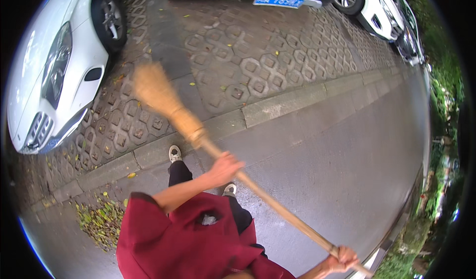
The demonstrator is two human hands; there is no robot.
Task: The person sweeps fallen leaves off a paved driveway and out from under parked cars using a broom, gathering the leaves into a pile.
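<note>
Here, in the head view, the left hand [225,169] is wrapped around the broom [198,130] partway along its wooden handle, fingers curled closed on the stick. The right hand [343,259] grips the far top end of the same handle, near the lower edge of the picture, its fingers closed round the wood too. The handle runs as a long slant between the two hands. Beyond the left fingers it goes on up and to the left into the straw head (blurred, so its exact edge is hard to tell), which hangs above the kerb [277,105] and the patterned paving [248,56].

Just below the left fingers are the person's two shoes [174,153] on the grey road [337,155], with the dark trousers and a red top [178,239] nearer the camera. Down and to the left of the left hand lies a heap of leaves [99,219] on the road, well apart from the straw head. Farther off, past the straw head to the left, stands a white car [54,65]; more parked cars [377,6] line the top edge.
</note>
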